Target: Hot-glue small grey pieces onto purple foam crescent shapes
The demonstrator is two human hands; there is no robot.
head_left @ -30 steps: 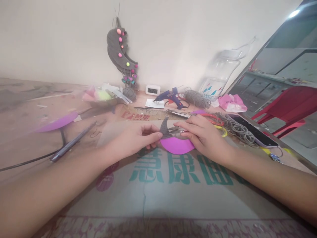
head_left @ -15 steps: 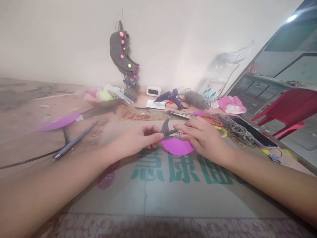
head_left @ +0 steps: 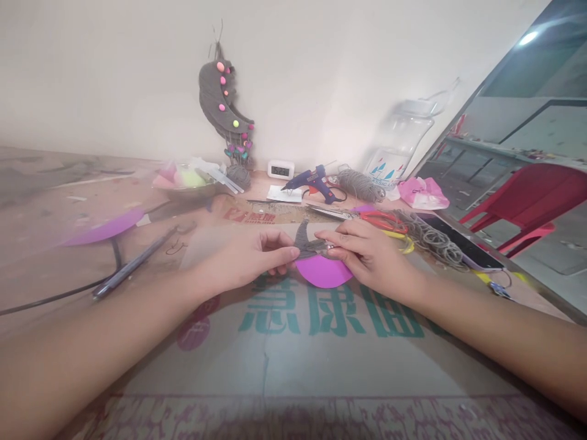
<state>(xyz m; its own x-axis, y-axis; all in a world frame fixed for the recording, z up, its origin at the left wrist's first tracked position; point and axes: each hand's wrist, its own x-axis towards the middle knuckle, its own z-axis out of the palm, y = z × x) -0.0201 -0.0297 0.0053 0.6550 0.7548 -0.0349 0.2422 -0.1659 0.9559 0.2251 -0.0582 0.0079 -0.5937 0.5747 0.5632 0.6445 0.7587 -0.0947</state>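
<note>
My left hand [head_left: 263, 260] pinches the left edge of a small grey yarn-wrapped piece [head_left: 302, 234] whose curved tip points up. At its other side, my right hand [head_left: 367, 253] is closed on a small metal tool [head_left: 330, 247]; only a silver bit shows at the fingertips, so its kind is unclear. A purple rounded sheet [head_left: 324, 273] lies just below the grey piece, partly hidden by both. Under my hands is a cardboard sheet [head_left: 316, 366] with green printed characters.
Beyond my hands are red-handled scissors [head_left: 383, 220], a blue glue gun [head_left: 312, 182], a white clock [head_left: 280, 169] and grey yarn [head_left: 360, 183]. A phone [head_left: 463, 241] lies right, a pen [head_left: 132, 266] left. A yarn moon [head_left: 220, 91] with pompoms leans on the wall.
The pointed metal blade seen before at my right fingertips is now mostly out of sight beside the grey piece. The whole view has shifted slightly; both hands keep their grip.
</note>
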